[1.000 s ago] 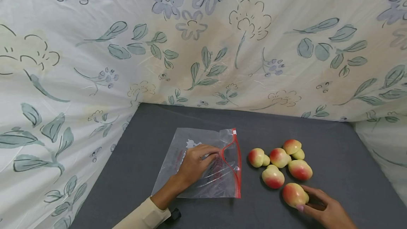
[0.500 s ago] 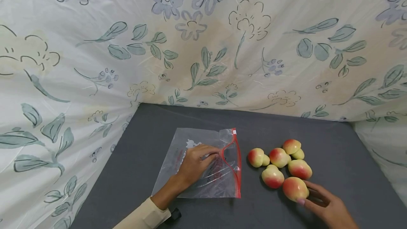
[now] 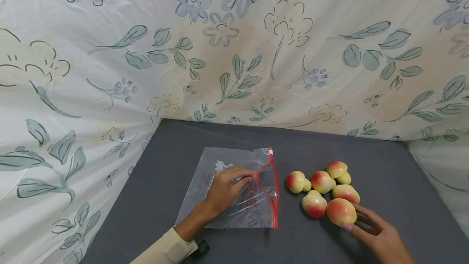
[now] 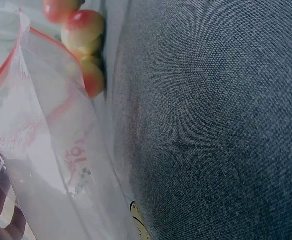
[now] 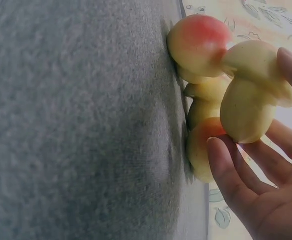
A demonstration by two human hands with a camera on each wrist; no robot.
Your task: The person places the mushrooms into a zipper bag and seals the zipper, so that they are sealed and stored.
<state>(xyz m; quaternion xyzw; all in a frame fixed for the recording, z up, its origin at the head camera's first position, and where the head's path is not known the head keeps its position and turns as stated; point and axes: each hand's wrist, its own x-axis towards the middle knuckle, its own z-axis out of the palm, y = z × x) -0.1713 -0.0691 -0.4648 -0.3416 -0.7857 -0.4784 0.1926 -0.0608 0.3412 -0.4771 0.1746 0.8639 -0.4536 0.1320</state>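
Note:
With its red-edged mouth gaping to the right, a clear zip bag (image 3: 198, 182) lies flat on the dark cloth. My left hand (image 3: 224, 190) pinches the bag's top layer by the red zip strip, and the left wrist view shows the plastic (image 4: 46, 150) raised beside the fingers. In my right hand (image 3: 384, 237) is a red-and-yellow toy mushroom (image 3: 340, 211), held between thumb and fingers. The right wrist view shows the held mushroom's pale stem (image 5: 248, 110) and cap, lifted off the cloth.
Several similar mushrooms lie right of the bag, among them a left one (image 3: 294, 181), a front one (image 3: 314, 204) and a back one (image 3: 336, 169). A small black object (image 3: 201, 248) is near my left sleeve (image 3: 166, 249). Floral curtains (image 3: 234, 72) hang around the table (image 3: 154, 199).
My right hand has lifted the mushroom and moved it slightly away from me, toward the others, partly covering one behind it. The left hand and bag have stayed put.

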